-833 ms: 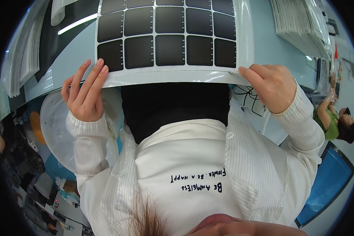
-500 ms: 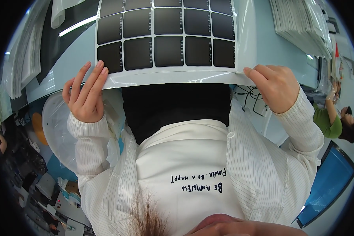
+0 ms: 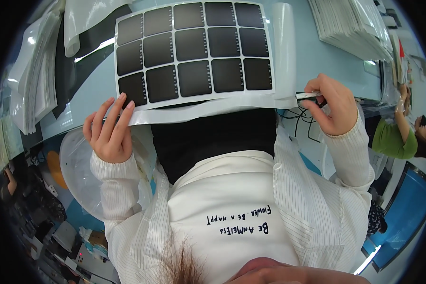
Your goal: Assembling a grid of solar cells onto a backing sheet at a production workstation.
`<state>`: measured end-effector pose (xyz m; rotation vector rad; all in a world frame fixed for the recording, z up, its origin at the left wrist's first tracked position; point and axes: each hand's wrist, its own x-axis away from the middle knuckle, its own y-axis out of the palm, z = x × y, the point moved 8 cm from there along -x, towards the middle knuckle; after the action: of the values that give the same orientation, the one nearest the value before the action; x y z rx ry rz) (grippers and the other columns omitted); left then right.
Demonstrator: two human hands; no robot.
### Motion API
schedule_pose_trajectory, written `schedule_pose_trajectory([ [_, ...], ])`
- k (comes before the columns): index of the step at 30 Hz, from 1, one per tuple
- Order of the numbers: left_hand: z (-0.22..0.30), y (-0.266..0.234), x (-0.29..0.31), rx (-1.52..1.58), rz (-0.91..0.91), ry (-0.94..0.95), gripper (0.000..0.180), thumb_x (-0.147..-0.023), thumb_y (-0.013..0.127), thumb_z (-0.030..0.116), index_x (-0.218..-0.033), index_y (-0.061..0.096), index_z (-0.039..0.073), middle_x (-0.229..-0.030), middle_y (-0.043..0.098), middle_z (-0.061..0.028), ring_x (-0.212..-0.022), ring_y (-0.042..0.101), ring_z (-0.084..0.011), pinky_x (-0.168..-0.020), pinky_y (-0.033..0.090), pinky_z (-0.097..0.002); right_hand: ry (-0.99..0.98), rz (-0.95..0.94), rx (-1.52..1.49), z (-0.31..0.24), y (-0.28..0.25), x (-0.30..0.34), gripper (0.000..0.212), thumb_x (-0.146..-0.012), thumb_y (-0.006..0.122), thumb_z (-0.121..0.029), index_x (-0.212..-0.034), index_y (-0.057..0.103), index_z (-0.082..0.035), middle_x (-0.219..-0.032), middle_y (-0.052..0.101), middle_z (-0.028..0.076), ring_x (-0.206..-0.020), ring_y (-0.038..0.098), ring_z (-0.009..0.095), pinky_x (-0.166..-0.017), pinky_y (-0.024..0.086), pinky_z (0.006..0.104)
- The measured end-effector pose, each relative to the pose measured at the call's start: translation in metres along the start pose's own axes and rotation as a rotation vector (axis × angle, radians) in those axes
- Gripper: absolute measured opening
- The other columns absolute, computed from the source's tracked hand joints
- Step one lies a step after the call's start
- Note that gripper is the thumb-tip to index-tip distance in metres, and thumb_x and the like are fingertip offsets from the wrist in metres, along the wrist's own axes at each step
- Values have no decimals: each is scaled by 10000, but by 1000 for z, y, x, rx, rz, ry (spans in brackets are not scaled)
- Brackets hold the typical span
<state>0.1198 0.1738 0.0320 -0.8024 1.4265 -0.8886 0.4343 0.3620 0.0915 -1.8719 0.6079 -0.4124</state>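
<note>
A white sheet printed with rows of dark rounded squares lies on the table in front of me. Along its near edge runs a narrow white strip, bowed and partly apart from the sheet, with a dark gap between. My left hand is open, its spread fingertips resting on the sheet's near-left corner and the strip's left end. Beyond the strip's right end, my right hand pinches a flat, narrow whitish end between thumb and fingers. Whether that end belongs to the strip I cannot tell.
A curled glossy white film stands along the sheet's right side. Stacks of white sheets lie at the right and left. A clear plastic-lined bin is below the table edge. A person in green is at far right.
The printed sheet has slid toward me and left, tilting slightly. The near strip has parted from its edge. My right hand has opened into a pinch, showing a whitish end; the left moved nearer me.
</note>
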Motion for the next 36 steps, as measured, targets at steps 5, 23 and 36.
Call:
schedule_pose_trajectory([
  [5,12,-13,-16,93,64,48,379,-788,624,-22,-1107,756,136,-1187,710,-73,-1138,635,-253,-1000,396,-354,25,189,39,1,18,11,486,-639,818,-131,-1094,658,-69,-697,553,81,-563,538,253,-520,422,327],
  [23,142,21,-90,508,-149,394,387,-907,638,256,-1240,649,61,-1299,634,-107,-1253,559,-286,-1055,369,-405,-107,536,220,1,49,31,437,-622,748,-179,-1058,761,-142,-549,394,22,-460,439,195,-432,354,328],
  [36,133,39,-92,491,121,285,223,-778,779,82,-997,743,72,-1088,722,-68,-1051,664,-245,-881,458,-354,-51,569,118,20,23,69,392,-594,751,-138,-985,773,-122,-545,405,40,-456,437,215,-439,328,328],
])
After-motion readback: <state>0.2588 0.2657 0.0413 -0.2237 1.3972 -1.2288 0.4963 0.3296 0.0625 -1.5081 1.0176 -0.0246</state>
